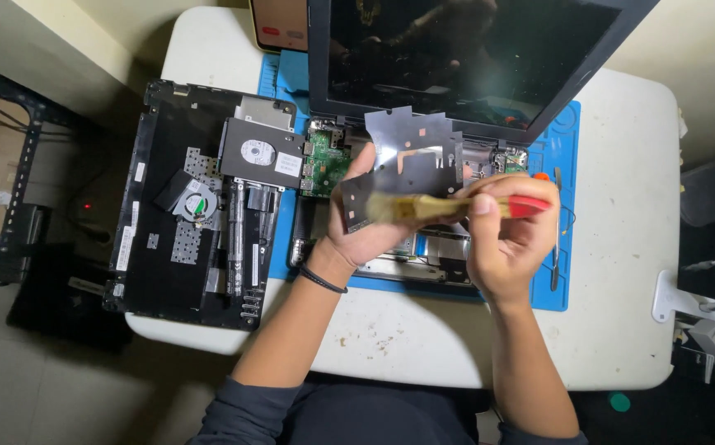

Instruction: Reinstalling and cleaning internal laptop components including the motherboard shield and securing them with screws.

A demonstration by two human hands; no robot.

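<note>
My right fingers [489, 202] are closed round a paintbrush [448, 206] with a pale wooden body and a red handle end, held level across the middle of the frame so its soft tan bristles lie against a thin metallic shield sheet [411, 161]. My left hand [365, 227] grips that sheet from below, thumb up along its left edge. The sheet is flat, irregular in outline, dull grey with a bright reflective patch and small coppery marks.

I judge the sheet flimsy: too much pressure from the brush could crease it, or it could slip from my left fingers onto the open laptop [456, 58] under my hands. Loosened dust could also settle on the exposed green circuit board [324, 161].

Below the laptop lies a blue rubbery work mat [559, 152] on the white surface [629, 247], which shows brownish specks near its lower edge. A slim metal tool [557, 239] rests on the mat at right. At left of the frame sits the black plastic bottom cover [168, 272], matte, carrying a rectangular drive [260, 154] and a small round fan [196, 203].
</note>
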